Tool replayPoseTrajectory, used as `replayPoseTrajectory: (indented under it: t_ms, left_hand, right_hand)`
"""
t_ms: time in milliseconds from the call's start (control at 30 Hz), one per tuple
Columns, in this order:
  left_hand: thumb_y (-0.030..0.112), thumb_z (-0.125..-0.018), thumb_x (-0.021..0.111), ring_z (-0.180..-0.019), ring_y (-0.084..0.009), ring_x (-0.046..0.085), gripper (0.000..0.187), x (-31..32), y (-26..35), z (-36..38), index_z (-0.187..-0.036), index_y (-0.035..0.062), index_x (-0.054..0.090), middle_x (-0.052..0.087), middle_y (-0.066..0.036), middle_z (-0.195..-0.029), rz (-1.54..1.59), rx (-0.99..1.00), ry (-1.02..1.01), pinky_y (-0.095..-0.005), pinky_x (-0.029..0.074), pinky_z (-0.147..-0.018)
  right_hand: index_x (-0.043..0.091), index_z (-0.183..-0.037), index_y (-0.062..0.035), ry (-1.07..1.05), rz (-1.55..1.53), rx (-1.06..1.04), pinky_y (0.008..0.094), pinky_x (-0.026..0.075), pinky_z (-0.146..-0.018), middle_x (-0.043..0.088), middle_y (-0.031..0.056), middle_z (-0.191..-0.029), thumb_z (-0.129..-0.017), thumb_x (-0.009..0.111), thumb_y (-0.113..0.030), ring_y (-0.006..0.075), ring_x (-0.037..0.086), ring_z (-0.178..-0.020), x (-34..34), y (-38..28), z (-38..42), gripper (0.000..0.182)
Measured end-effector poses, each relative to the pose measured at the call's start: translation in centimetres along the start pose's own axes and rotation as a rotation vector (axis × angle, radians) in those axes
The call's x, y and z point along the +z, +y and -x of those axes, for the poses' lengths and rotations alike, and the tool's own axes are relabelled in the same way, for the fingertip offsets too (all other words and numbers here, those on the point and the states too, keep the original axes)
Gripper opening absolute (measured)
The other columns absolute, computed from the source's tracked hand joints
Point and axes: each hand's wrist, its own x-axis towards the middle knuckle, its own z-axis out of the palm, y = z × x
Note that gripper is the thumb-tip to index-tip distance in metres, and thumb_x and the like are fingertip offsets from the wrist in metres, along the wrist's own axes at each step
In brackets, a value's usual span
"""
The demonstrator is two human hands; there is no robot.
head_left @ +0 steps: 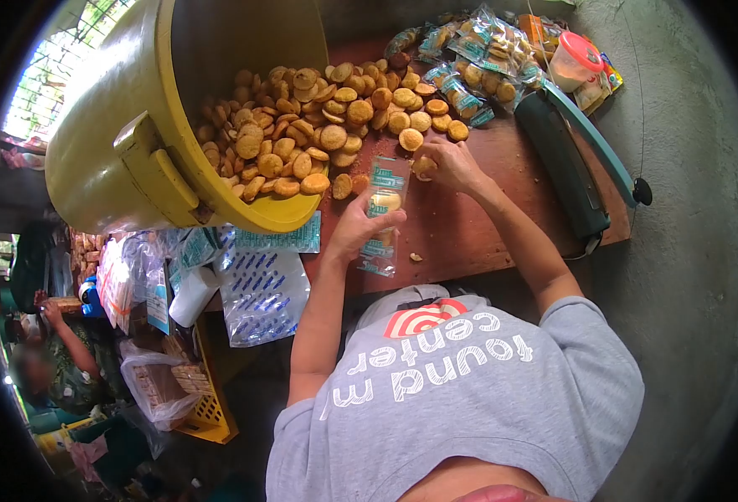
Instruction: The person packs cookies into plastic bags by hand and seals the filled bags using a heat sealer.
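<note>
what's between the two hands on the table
In the head view, bare table lies between the left hand, which holds a bag, and the right hand, which holds a biscuit.

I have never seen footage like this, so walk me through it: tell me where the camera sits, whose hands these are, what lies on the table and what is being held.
There is no machine here. One camera is worn on a person's head and looks down, so you see their grey shirt and both bare arms. The left hand holds a narrow clear printed packet with a biscuit inside. The right hand grips a biscuit at the edge of a pile of round biscuits spilling from a tipped yellow bucket onto a brown table. Filled packets lie at the far end, beside a red-lidded tub and a dark green long-handled device. Another person sits at lower left.
</note>
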Motion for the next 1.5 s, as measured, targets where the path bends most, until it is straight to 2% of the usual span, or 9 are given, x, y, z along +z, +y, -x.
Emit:
replayPoseTrajectory:
  t_ms: [233,567,800,900,967,1000,1100,1267,1500]
  left_hand:
    - [0.015,-0.067,0.076,-0.065,-0.0106,0.058,0.044,-0.1,-0.8,-1.1,-0.102,0.0058,0.050,0.059,-0.003,-0.082,-0.191,0.080,0.009,-0.0244,0.048,-0.057]
    - [0.017,-0.079,0.067,-0.065,-0.0102,0.057,0.028,0.6,0.0,-1.7,-0.100,0.0073,0.052,0.057,-0.001,-0.080,-0.026,0.016,0.064,-0.0239,0.047,-0.055]
    - [0.026,-0.080,0.066,-0.069,-0.0090,0.058,0.034,0.3,-0.4,-1.9,-0.104,0.0060,0.054,0.058,-0.001,-0.085,0.082,-0.041,-0.010,-0.0239,0.049,-0.060]
    - [0.027,-0.081,0.064,-0.064,-0.0119,0.060,0.036,0.6,-0.1,-1.7,-0.107,0.0059,0.051,0.058,-0.001,-0.079,0.049,-0.031,-0.016,-0.0245,0.050,-0.054]
    - [0.025,-0.079,0.067,-0.064,-0.0125,0.061,0.040,0.9,0.3,-1.5,-0.109,0.0056,0.049,0.058,-0.001,-0.077,0.037,-0.009,-0.045,-0.0244,0.050,-0.054]
    - [0.025,-0.079,0.067,-0.064,-0.0125,0.061,0.040,0.9,0.2,-1.6,-0.109,0.0056,0.049,0.058,-0.001,-0.077,0.035,-0.006,-0.048,-0.0244,0.050,-0.054]
    - [0.020,-0.077,0.069,-0.065,-0.0126,0.061,0.042,1.0,-0.1,-1.8,-0.110,0.0053,0.048,0.058,-0.002,-0.079,-0.016,-0.001,-0.047,-0.0244,0.050,-0.055]
    - [0.019,-0.071,0.075,-0.067,-0.0095,0.056,0.045,1.6,-0.2,-2.1,-0.105,0.0056,0.049,0.056,-0.001,-0.083,-0.122,-0.014,-0.094,-0.0240,0.047,-0.057]
    - [0.019,-0.068,0.076,-0.075,-0.0075,0.053,0.053,2.8,-0.6,-3.6,-0.110,0.0050,0.048,0.055,0.000,-0.087,-0.228,0.085,-0.154,-0.0248,0.046,-0.064]
  right_hand:
    - [0.064,-0.087,-0.0052,0.156,-0.885,0.036,0.0264,0.047,-0.063,0.061,0.0028,-0.082,-0.072,0.065,-0.006,0.0106,0.057,-0.075,-2.4,-1.2,-2.9,0.015]
    - [0.062,-0.091,-0.0019,-0.389,-0.502,0.173,0.0281,0.041,-0.057,0.060,0.0013,-0.070,-0.084,0.060,-0.023,0.0088,0.048,-0.064,-4.6,-6.8,-2.2,0.022]
    - [0.063,-0.095,-0.0064,-0.191,-0.768,-0.066,0.0266,0.043,-0.058,0.063,0.0052,-0.077,-0.086,0.058,-0.023,0.0082,0.051,-0.065,-1.4,-4.2,-1.9,0.020]
    - [0.063,-0.097,-0.0084,-0.130,-0.759,0.321,0.0270,0.045,-0.064,0.062,0.0086,-0.081,-0.081,0.062,-0.019,0.0105,0.055,-0.070,-3.4,-2.0,-2.4,0.019]
    - [0.063,-0.094,-0.0084,0.108,0.176,0.113,0.0275,0.045,-0.065,0.062,0.0075,-0.083,-0.076,0.064,-0.016,0.0122,0.057,-0.073,-3.0,0.5,-1.4,0.020]
    - [0.063,-0.094,-0.0084,0.112,0.179,0.113,0.0275,0.045,-0.065,0.062,0.0075,-0.083,-0.076,0.064,-0.016,0.0122,0.057,-0.073,-2.1,1.6,-0.7,0.020]
    - [0.062,-0.086,-0.0077,0.113,0.097,0.125,0.0337,0.048,-0.067,0.061,0.0108,-0.081,-0.063,0.069,-0.011,0.0233,0.060,-0.078,-1.0,2.8,0.5,0.024]
    - [0.062,-0.084,-0.0027,0.076,-0.953,0.235,0.0260,0.048,-0.064,0.063,0.0035,-0.081,-0.071,0.066,-0.005,0.0119,0.059,-0.074,-2.7,3.3,-0.2,0.014]
    - [0.063,-0.084,-0.0008,-0.079,-0.917,0.031,0.0235,0.047,-0.070,0.063,0.0016,-0.084,-0.075,0.059,0.004,0.0089,0.057,-0.079,-5.2,-1.1,0.4,0.010]
